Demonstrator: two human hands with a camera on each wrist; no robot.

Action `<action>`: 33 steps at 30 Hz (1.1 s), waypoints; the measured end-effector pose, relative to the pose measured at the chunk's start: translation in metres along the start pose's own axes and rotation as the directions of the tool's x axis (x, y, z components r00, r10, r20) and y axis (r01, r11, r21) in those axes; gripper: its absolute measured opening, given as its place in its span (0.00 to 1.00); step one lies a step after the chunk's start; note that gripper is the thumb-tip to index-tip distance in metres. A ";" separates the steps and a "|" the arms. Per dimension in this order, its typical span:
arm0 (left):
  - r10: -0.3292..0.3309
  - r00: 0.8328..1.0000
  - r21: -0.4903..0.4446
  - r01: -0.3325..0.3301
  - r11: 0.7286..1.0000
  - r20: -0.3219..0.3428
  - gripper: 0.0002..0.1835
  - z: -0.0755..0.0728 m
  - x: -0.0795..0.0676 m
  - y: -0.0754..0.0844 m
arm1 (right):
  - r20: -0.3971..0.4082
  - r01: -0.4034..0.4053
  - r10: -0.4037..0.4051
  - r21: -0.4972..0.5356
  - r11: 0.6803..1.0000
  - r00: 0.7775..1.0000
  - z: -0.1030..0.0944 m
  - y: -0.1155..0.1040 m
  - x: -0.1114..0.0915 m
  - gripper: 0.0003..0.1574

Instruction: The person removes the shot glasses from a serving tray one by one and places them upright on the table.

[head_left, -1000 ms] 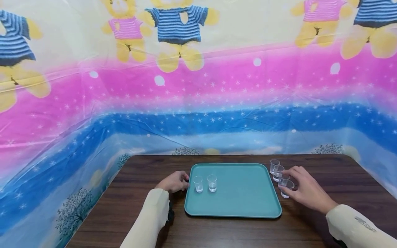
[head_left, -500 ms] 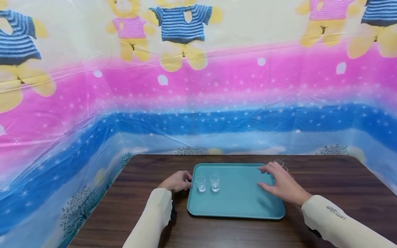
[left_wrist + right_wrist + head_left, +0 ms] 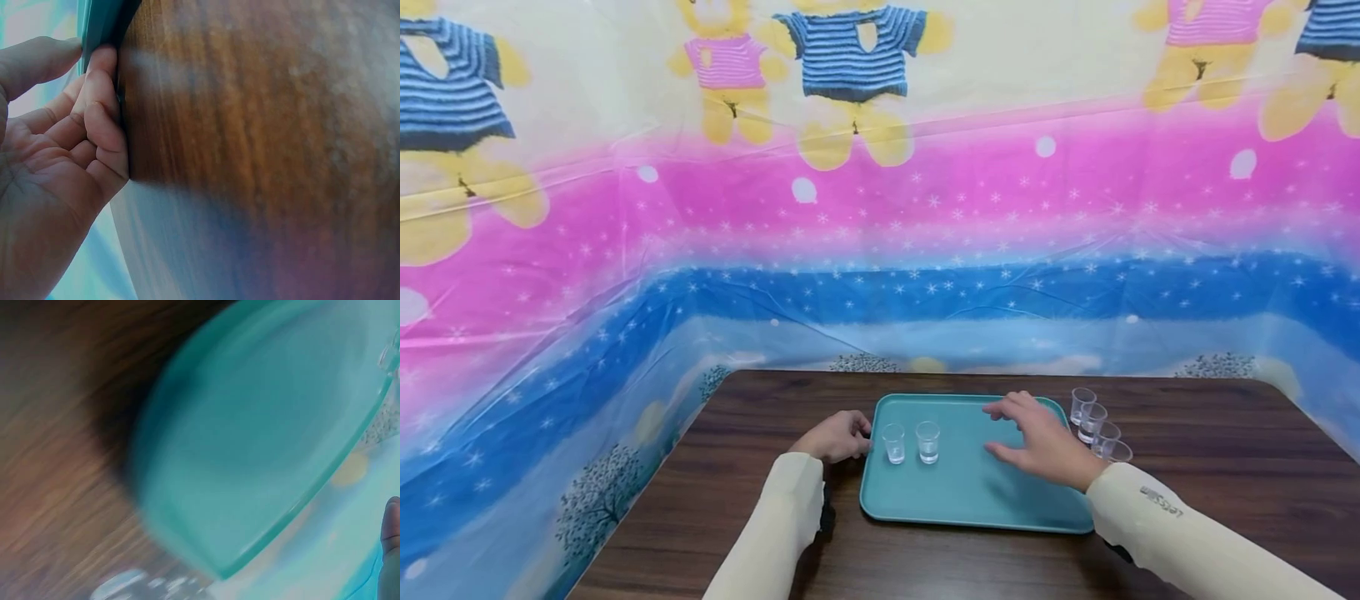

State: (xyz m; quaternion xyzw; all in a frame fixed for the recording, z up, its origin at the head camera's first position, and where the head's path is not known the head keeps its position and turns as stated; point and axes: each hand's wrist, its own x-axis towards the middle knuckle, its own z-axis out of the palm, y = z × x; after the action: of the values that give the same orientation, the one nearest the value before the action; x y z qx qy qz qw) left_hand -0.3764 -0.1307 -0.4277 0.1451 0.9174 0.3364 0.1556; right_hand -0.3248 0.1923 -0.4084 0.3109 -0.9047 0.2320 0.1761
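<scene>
Teal tray (image 3: pixel 955 496) lies flat on the dark wood-grain bench (image 3: pixel 760 417), a long side toward the person. Left hand (image 3: pixel 837 437) at its left edge: fingers curled, thumb and forefinger pinching the rim with barely a gap, the rest tucked in beside the tray. Right hand (image 3: pixel 1047 443) is over the tray's right half, fingers spread wide from the thumb, nothing between them.

Two small clear glasses on the tray, both upright, near its left edge: the left glass (image 3: pixel 894 444) nearest the left hand, the second glass (image 3: pixel 928 443) just to its right, a slim gap between. Right hand is apart from both.

Four more glasses (image 3: pixel 1092 423) on the bench, just off the tray's right edge, in a slanting row. They overlap from here, so can't tell if they touch; the nearest is partly hidden behind the right wrist. Right wrist view is blurred, only one fingertip at its side.

Person wears cream sleeves (image 3: pixel 767 517), dark lettering on the right one. Behind the bench, a printed cloth (image 3: pixel 925 208): pink and blue bands, snowflakes, teddy bears (image 3: pixel 854 54) in striped tops.
</scene>
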 end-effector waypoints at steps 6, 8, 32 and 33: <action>0.001 1.000 -0.001 -0.001 1.000 0.001 0.11 0.000 -0.001 0.002 | 0.032 -0.023 0.023 0.007 1.000 0.999 0.013 -0.015 0.013 0.26; -0.003 1.000 0.003 0.003 1.000 0.000 0.11 0.000 0.000 0.003 | 0.048 -0.026 0.025 0.026 0.999 0.999 0.016 -0.019 0.016 0.26; -0.035 0.999 -0.024 0.035 0.999 0.003 0.11 -0.001 0.001 -0.001 | 0.093 -0.051 0.047 0.040 0.998 0.995 0.050 -0.041 0.043 0.23; -0.034 0.999 -0.025 0.034 0.999 0.004 0.11 -0.001 0.000 -0.001 | 0.094 -0.050 0.046 0.044 0.998 0.995 0.050 -0.042 0.044 0.22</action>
State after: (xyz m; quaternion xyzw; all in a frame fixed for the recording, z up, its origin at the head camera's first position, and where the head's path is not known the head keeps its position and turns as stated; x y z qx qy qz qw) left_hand -0.3774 -0.1321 -0.4274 0.1280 0.9152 0.3448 0.1648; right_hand -0.3391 0.1152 -0.4170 0.3033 -0.9135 0.2426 0.1210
